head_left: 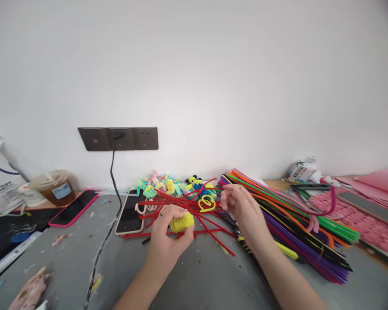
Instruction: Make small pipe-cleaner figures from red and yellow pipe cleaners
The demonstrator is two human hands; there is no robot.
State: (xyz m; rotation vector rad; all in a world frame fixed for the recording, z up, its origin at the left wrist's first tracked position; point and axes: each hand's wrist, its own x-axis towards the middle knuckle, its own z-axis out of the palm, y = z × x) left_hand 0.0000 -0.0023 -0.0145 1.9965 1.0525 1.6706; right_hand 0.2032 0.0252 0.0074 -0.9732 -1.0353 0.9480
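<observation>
My left hand (pixel 170 234) is closed around a tightly wound yellow pipe cleaner coil (pixel 182 222), gripped between thumb and fingers. My right hand (pixel 242 209) is raised to its right, fingers loosely bent and apart, with nothing visible in them. Behind and beside it lies a thick bundle of coloured pipe cleaners (pixel 297 224). Loose red pipe cleaners (pixel 213 230) are strewn behind my left hand. A curled yellow pipe cleaner (pixel 207 203) rests on top of them, between the two hands.
Small pipe cleaner figures (pixel 170 187) stand along the wall. A pale-cased phone (pixel 129 215), a pink-cased phone (pixel 73 209) and an iced drink (pixel 60 189) are to the left. Yellow-and-black handled pliers (pixel 244 245) lie under my right forearm. A black cable (pixel 107 232) crosses the table.
</observation>
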